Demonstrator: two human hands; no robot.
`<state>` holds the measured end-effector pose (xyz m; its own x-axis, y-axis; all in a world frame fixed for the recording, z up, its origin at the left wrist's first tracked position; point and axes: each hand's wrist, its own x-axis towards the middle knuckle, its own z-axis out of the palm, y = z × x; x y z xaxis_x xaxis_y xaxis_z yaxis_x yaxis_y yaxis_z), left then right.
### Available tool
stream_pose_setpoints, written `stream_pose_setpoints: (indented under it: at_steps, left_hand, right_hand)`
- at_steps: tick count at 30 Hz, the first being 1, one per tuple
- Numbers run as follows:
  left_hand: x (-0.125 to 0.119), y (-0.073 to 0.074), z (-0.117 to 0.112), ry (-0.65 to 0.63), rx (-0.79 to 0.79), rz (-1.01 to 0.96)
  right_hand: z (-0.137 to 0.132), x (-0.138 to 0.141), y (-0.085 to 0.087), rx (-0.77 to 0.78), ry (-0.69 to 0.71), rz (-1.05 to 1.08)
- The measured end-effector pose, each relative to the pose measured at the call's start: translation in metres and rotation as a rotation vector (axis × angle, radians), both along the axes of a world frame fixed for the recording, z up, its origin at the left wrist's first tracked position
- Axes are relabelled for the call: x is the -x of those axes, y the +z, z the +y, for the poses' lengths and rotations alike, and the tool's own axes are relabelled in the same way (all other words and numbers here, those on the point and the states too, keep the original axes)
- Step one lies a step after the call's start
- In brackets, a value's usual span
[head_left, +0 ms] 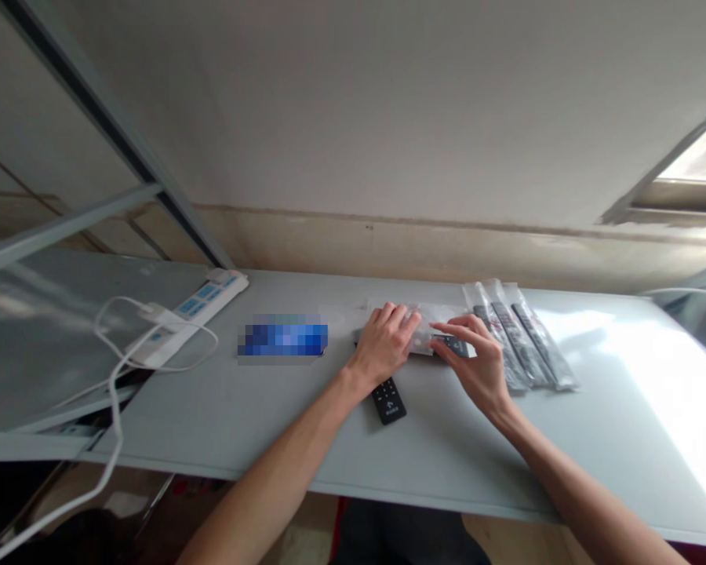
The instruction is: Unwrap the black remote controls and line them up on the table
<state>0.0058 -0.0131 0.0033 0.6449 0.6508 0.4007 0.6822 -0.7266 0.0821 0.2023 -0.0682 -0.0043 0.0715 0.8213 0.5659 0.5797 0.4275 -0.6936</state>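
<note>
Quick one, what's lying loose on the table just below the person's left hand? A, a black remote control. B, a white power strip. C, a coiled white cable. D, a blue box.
A: a black remote control lies unwrapped on the table just below the left hand.

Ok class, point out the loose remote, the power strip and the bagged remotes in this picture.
Loose remote (389,402): head view, on its black front face.
Power strip (193,316): head view, on its white casing by the blue switches.
Bagged remotes (526,343): head view, on the middle plastic sleeve.
</note>
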Motion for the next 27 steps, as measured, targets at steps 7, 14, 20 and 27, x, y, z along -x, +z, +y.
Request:
stream_pose_setpoints:
  at_steps: [7,14,20,27]
  left_hand:
    - [-0.002,0.000,-0.002,-0.104,0.002,-0.041]
    - [-0.001,-0.001,0.000,-0.061,0.033,-0.017]
    - [0.001,-0.003,0.002,-0.053,0.071,-0.010]
    - [0.005,-0.001,0.005,-0.035,0.045,-0.001]
  right_hand:
    - [0.001,0.003,-0.001,0.045,0.116,0.043]
    - [0.002,0.002,0.011,0.271,0.150,0.231]
    - [0.008,-0.011,0.012,0.396,0.174,0.409]
    - [0.014,-0.023,0.016,0.436,0.200,0.376]
